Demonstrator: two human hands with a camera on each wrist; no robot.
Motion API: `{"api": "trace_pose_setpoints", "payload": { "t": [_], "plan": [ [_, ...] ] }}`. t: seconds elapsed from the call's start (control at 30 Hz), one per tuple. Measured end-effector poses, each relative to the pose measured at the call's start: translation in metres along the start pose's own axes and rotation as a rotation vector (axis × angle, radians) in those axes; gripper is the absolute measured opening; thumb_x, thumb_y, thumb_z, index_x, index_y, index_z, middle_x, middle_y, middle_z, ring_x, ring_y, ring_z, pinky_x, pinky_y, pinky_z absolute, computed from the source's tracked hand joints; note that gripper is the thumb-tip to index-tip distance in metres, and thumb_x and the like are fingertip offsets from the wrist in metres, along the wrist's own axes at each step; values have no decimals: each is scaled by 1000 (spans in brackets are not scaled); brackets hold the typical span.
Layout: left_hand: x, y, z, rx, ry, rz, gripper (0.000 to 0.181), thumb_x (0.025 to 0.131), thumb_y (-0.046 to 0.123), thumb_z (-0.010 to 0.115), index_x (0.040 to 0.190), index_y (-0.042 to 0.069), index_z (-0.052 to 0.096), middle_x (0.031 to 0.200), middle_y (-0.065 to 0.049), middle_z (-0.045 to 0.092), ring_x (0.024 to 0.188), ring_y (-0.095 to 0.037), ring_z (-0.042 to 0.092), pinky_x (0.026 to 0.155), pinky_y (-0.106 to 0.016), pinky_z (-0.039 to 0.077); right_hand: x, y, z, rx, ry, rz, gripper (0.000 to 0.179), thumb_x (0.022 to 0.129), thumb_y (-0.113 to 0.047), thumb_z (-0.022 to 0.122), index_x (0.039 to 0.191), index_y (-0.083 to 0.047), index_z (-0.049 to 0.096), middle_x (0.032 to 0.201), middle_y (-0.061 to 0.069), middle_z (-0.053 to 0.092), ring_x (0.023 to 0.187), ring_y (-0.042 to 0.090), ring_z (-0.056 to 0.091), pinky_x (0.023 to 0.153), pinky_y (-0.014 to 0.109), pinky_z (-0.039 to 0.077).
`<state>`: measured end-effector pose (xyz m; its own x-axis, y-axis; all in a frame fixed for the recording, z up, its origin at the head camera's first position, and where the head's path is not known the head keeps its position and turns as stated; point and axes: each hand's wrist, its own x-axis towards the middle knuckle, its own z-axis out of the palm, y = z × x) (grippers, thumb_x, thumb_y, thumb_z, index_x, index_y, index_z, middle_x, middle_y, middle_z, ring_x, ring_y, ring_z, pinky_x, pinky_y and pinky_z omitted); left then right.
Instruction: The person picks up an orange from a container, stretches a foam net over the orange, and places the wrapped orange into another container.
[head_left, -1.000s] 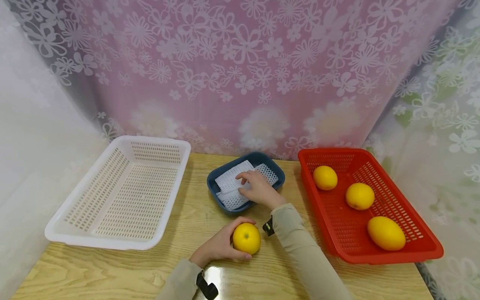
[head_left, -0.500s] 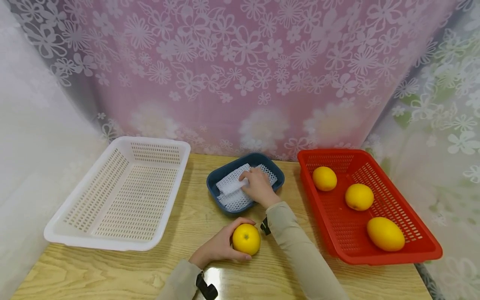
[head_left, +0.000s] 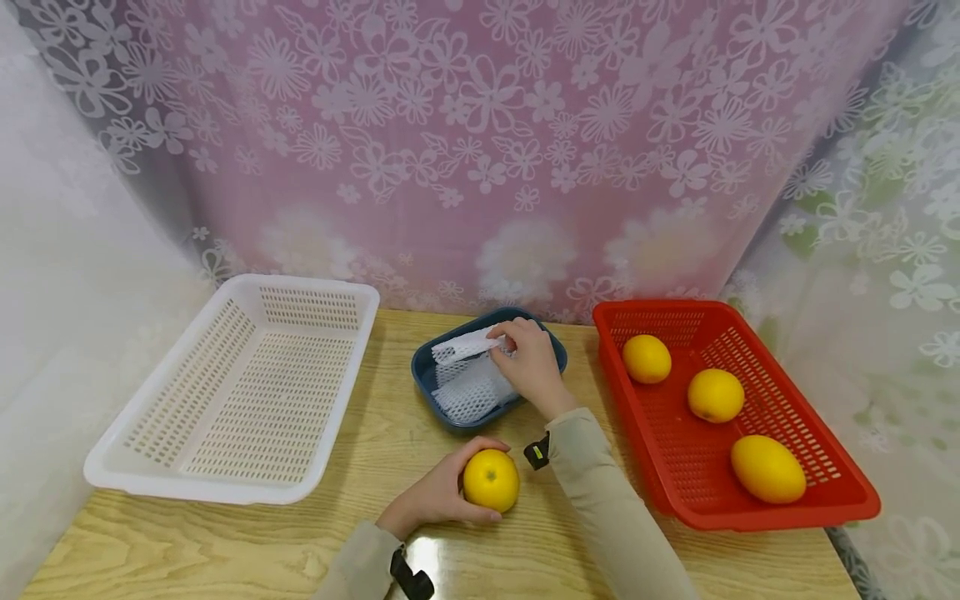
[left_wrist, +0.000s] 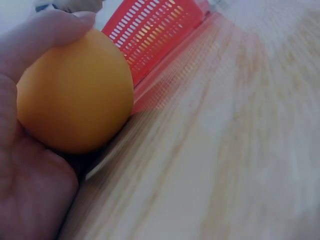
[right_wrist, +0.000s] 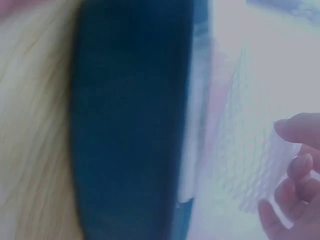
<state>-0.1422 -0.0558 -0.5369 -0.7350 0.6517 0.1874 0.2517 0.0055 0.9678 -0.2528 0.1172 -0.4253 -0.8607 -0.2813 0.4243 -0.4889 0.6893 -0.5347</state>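
Note:
In the head view my left hand grips a round yellow fruit on the table, fingers and thumb curled round its sides. The left wrist view shows the same fruit resting low against the wood. Over a dark blue tub, my right hand pinches a white foam fruit net, lifted at a slant above the others. More white foam nets lie in the tub under it. The right wrist view has the tub's side up close and the held net hanging from the fingers.
A white slotted basket with nothing in it stands at the left. On the right, a red basket holds three yellow fruits. A floral curtain closes off the back of the wooden table.
My right hand has gone from hovering over the nets to pinching one and raising it slightly up and back. The left hand and its fruit have stayed in place.

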Motion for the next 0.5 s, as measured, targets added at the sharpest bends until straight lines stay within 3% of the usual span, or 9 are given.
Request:
{"api": "trace_pose_setpoints", "payload": {
  "t": [0.13,0.27,0.5],
  "plan": [
    [0,-1,0,1,-1,3,77,77,22,85,142,16,43,138,-4,51,118,-19,53,102,-36,43,-8,-13,-14,203,58,45,12,87,-6,73,99,-10,72,71,2,43,67,20,41,61,31,35],
    [1,-1,0,-10,-6,14,79,78,22,85,144,10,42,139,-7,50,118,-20,52,102,-37,42,-17,-27,-29,427,112,69,12,87,-3,73,98,-5,71,67,5,42,63,20,41,56,27,35],
    [-1,0,1,-14,3,-9,80,78,25,85,144,10,42,138,-2,52,118,-19,53,103,-36,41,-46,-44,-49,673,149,155,10,90,-2,71,96,3,66,72,6,52,65,16,47,58,22,40]
  ]
}}
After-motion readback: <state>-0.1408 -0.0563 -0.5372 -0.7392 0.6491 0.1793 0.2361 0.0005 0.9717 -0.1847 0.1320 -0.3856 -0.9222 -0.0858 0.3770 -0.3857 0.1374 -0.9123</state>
